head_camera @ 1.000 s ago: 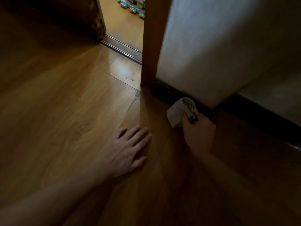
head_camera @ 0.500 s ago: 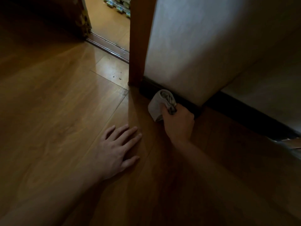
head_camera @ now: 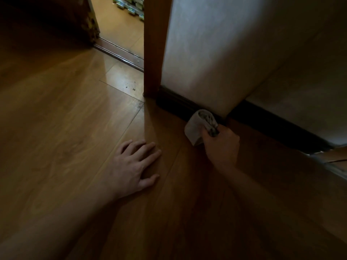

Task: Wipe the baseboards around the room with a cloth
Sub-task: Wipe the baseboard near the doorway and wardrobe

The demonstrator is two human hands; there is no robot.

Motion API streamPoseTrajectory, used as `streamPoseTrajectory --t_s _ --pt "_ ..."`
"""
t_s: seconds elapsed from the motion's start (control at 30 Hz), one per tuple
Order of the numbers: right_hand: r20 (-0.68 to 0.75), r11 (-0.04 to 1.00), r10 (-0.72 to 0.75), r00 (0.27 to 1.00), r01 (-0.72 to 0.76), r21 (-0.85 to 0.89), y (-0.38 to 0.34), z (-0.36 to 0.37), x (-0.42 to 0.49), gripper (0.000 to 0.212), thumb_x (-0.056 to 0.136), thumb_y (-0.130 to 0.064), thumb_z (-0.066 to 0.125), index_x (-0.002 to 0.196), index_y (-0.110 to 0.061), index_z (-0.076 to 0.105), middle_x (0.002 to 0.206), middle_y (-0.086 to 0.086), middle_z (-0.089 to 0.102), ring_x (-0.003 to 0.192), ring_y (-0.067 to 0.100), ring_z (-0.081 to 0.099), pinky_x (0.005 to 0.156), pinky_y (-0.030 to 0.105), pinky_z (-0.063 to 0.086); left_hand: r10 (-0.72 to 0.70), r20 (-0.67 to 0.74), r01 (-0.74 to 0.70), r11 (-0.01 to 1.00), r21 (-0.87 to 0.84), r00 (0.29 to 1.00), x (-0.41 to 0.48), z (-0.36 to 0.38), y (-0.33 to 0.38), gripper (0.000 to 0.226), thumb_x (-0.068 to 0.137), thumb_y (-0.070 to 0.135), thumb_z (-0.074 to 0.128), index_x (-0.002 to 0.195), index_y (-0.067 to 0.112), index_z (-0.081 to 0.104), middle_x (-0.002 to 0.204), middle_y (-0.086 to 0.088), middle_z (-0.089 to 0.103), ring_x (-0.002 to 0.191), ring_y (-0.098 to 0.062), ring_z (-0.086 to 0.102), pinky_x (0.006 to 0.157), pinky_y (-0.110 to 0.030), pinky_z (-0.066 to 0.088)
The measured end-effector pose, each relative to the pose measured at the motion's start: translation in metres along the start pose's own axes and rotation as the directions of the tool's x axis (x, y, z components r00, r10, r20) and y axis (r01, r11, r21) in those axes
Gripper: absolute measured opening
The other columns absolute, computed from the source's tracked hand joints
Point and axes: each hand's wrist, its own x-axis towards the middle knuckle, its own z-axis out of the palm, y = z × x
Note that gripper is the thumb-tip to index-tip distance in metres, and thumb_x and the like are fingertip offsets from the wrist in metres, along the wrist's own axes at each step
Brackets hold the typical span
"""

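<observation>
Cloth [head_camera: 197, 128] — bunched ahead of right hand [head_camera: 221, 147].

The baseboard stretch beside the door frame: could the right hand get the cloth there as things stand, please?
Probably yes: the right hand grips the cloth against the baseboard, and nothing visible lies along it up to the door frame.

No legible text or labels anywhere.

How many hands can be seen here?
2. The left hand lies flat on the wooden floor; the right hand grips a cloth against the dark baseboard near the wall corner.
</observation>
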Motion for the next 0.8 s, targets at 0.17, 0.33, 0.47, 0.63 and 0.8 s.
streamPoseTrajectory --t_s 0.17,0.33,0.47,0.63,0.8 --pt "-0.035 0.996 0.08 0.996 -0.081 -0.039 0.014 -0.013 -0.007 0.038 0.088 -0.044 0.071 0.07 -0.012 0.062 0.061 -0.008 0.053 0.055 0.007 0.049 0.048 0.021 0.032 0.012 0.015 -0.013 1.0 0.011 1.0 0.0 -0.002 0.001 0.071 0.093 0.072 0.038 0.146 0.028 0.053 0.146 -0.004 0.053 0.135 -0.029 0.047 0.109 -0.051 0.034" --pt "-0.051 0.995 0.082 0.995 -0.084 -0.052 0.021 -0.019 -0.01 0.037 0.088 -0.043 0.071 0.076 -0.008 0.067 0.065 -0.002 0.056 0.058 0.012 0.051 0.05 0.022 0.034 0.023 0.024 -0.023 1.0 0.021 0.999 0.002 -0.005 0.0 0.071 0.092 0.072 0.04 0.146 0.027 0.053 0.146 -0.005 0.054 0.134 -0.03 0.049 0.107 -0.052 0.038" --pt "0.001 0.999 0.05 0.999 -0.05 -0.01 0.01 -0.012 -0.006 0.035 0.089 -0.04 0.071 0.074 -0.008 0.065 0.067 -0.003 0.055 0.061 0.012 0.053 0.048 0.021 0.031 0.01 0.027 -0.011 1.0 0.012 1.0 0.001 -0.005 0.002 0.071 0.092 0.071 0.041 0.146 0.027 0.052 0.147 -0.004 0.053 0.134 -0.03 0.048 0.107 -0.053 0.039" --pt "-0.019 0.995 0.069 0.997 -0.07 -0.067 0.019 -0.02 -0.006 0.035 0.088 -0.042 0.071 0.073 -0.011 0.063 0.062 -0.007 0.049 0.056 0.008 0.046 0.047 0.017 0.027 0.014 0.027 -0.015 1.0 0.025 1.0 0.002 -0.006 0.001 0.071 0.092 0.071 0.04 0.146 0.027 0.053 0.146 -0.005 0.054 0.134 -0.03 0.048 0.107 -0.052 0.039" --pt "-0.023 0.995 0.074 0.997 -0.075 -0.063 0.026 -0.023 -0.007 0.037 0.088 -0.042 0.072 0.076 -0.007 0.067 0.063 -0.006 0.05 0.055 0.008 0.046 0.047 0.019 0.027 0.014 0.042 -0.015 0.999 0.03 0.999 0.001 -0.006 0.001 0.071 0.093 0.071 0.038 0.146 0.027 0.053 0.146 -0.005 0.053 0.134 -0.03 0.049 0.106 -0.052 0.04"
